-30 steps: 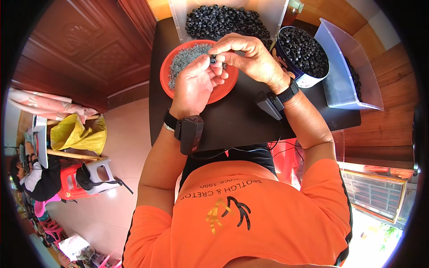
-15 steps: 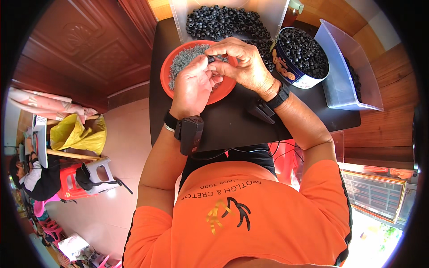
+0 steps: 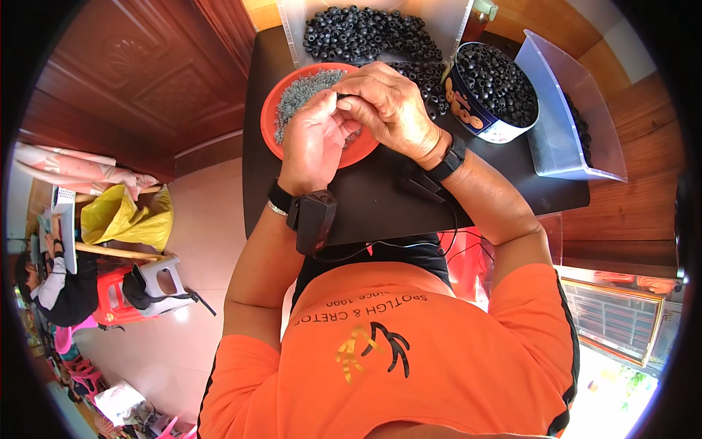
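Note:
My left hand (image 3: 313, 143) and my right hand (image 3: 395, 108) meet over an orange-red bowl (image 3: 268, 117) at the far left of the table. Thumb and fingers of both are closed around a small black piece (image 3: 341, 96), mostly hidden between the fingertips. Many tiny grey pieces (image 3: 296, 95) fill the bowl. Behind my hands, a clear plastic box (image 3: 294, 33) holds many black ring-shaped pieces (image 3: 365, 33). To the right, a round tin (image 3: 468, 110) is heaped with similar black pieces.
Another clear box (image 3: 559, 139), tilted, stands at the table's right with black pieces inside. A cable (image 3: 380, 244) runs along the front edge of the dark table (image 3: 365, 208). On the left are a yellow bag (image 3: 128, 216), stacked stools (image 3: 139, 293) and another person (image 3: 62, 293).
My right hand has turned and closed in further, hiding more of the black piece. At far left, the other person's arm has shifted slightly.

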Tool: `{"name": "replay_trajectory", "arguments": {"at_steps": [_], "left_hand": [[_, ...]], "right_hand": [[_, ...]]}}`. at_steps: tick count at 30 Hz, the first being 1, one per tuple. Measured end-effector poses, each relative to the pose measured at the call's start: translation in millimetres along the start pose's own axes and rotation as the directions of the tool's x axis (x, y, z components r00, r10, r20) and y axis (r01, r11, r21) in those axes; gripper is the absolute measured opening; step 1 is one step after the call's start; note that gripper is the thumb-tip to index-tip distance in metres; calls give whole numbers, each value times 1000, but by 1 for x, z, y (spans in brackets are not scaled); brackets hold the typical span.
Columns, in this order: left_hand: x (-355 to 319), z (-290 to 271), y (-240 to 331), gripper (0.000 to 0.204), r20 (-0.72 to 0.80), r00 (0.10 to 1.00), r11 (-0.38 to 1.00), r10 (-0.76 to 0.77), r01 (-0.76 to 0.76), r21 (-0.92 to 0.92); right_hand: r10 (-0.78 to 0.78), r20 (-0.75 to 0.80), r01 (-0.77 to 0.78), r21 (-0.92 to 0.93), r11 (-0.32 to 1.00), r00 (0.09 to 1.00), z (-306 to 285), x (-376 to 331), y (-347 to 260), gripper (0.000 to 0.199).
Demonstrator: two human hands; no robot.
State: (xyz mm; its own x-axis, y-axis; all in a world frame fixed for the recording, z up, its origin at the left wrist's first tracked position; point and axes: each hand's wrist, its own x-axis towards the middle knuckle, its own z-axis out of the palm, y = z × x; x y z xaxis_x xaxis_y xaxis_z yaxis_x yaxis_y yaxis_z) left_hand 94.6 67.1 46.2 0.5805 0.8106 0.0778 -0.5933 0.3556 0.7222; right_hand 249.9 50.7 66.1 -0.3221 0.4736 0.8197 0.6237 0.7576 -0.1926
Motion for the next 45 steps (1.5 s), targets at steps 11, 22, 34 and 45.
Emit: {"name": "replay_trajectory", "arguments": {"at_steps": [11, 22, 34, 45], "left_hand": [[1, -2, 4, 29, -147, 984, 993, -100, 108, 48], [3, 0, 6, 24, -158, 980, 991, -123, 129, 27], [3, -5, 7, 23, -192, 974, 991, -118, 129, 44], [5, -6, 8, 24, -155, 980, 991, -126, 132, 31]], "right_hand": [[-50, -146, 15, -226, 974, 988, -44, 20, 4, 21], [-217, -443, -431, -897, 102, 870, -227, -7, 48, 15], [504, 341, -200, -636, 745, 793, -82, 0, 37, 12], [588, 441, -82, -750, 656, 678, -48, -31, 72, 8]]}}
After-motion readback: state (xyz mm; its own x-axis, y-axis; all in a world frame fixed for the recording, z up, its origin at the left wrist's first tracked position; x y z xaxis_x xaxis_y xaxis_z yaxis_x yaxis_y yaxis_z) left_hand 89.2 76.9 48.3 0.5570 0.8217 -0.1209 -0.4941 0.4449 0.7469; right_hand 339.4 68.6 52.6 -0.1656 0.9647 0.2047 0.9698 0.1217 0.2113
